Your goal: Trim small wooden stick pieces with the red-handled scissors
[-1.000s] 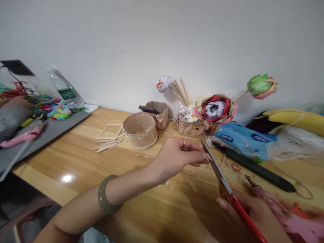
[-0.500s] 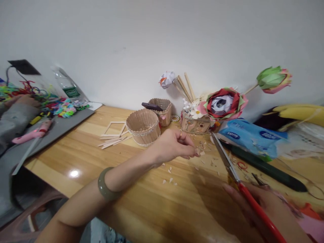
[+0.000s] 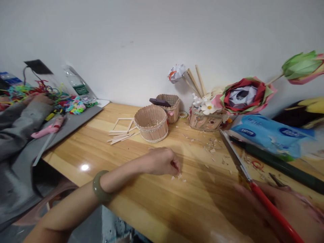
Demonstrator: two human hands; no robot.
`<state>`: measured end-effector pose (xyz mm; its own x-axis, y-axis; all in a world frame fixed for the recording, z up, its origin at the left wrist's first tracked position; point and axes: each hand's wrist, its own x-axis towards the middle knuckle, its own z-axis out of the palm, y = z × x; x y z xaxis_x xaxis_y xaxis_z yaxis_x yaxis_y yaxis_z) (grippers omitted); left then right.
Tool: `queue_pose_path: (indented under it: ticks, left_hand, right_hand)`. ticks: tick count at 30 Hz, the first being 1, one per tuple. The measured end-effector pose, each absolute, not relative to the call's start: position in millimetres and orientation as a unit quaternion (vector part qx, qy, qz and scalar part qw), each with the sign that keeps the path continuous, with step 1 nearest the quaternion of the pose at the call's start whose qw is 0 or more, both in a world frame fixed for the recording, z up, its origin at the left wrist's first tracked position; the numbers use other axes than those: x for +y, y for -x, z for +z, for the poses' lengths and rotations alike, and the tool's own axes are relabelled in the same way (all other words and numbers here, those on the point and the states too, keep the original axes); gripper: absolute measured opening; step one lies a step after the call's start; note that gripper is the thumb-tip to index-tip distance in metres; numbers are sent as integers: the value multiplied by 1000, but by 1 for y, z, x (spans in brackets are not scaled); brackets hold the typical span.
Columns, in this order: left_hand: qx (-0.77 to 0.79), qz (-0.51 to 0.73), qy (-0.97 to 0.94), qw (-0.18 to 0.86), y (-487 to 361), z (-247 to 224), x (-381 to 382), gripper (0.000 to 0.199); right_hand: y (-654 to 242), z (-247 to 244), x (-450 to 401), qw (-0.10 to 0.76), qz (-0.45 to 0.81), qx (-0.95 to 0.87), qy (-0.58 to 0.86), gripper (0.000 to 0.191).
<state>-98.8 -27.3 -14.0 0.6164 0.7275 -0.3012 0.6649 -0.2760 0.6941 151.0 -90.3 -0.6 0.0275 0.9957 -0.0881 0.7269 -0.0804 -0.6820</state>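
My left hand (image 3: 162,162), with a green bangle (image 3: 100,186) on its wrist, is low over the wooden table (image 3: 152,209). Its fingers are curled together at small pale scraps (image 3: 180,176); whether one is pinched is too small to tell. At the lower right my right hand (image 3: 286,206) is wrapped round the red handle of the scissors (image 3: 268,202), whose blades point up and away. More scraps (image 3: 212,150) lie between the scissors and the decorated basket (image 3: 206,121).
Behind my left hand stand a round stick basket (image 3: 151,124) and a smaller one (image 3: 170,106) holding a phone. Wooden sticks (image 3: 123,136) lie left. A blue tissue pack (image 3: 273,135) is right. Another person's sleeve (image 3: 37,113) is far left, near a pink glue gun (image 3: 49,129).
My left hand has moved left and towards me, from the scraps near the decorated basket to those nearer the table's front. The view has shifted slightly; my right hand still holds the scissors.
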Motion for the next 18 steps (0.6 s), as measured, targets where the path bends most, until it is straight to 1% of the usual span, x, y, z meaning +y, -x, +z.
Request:
queue_pose_path:
  ticks: [3, 5, 8, 11, 13, 14, 18]
  left_hand:
    - [426, 34, -810, 403, 96, -13, -28, 12]
    - [428, 39, -806, 408, 94, -11, -28, 12]
    - [451, 48, -780, 432, 92, -9, -27, 12]
    - [490, 76, -732, 467, 91, -8, -27, 11]
    - [510, 95, -706, 482, 90, -8, -26, 9]
    - [517, 105, -694, 490, 90, -9, -26, 8]
    - [538, 157, -633, 534, 94, -11, -31, 13]
  right_hand:
    - [-151, 0, -89, 238, 300, -636, 670, 52]
    - [-155, 0, -88, 208, 298, -651, 667, 52]
    - [-161, -2, -84, 124, 282, -672, 674, 48]
    - [-165, -5, -81, 16, 211, -680, 702, 44]
    - [-164, -6, -79, -37, 177, -682, 709, 44]
    - [-163, -6, -79, -46, 169, -683, 710, 45]
    - [-161, -7, -79, -14, 148, -692, 707, 48]
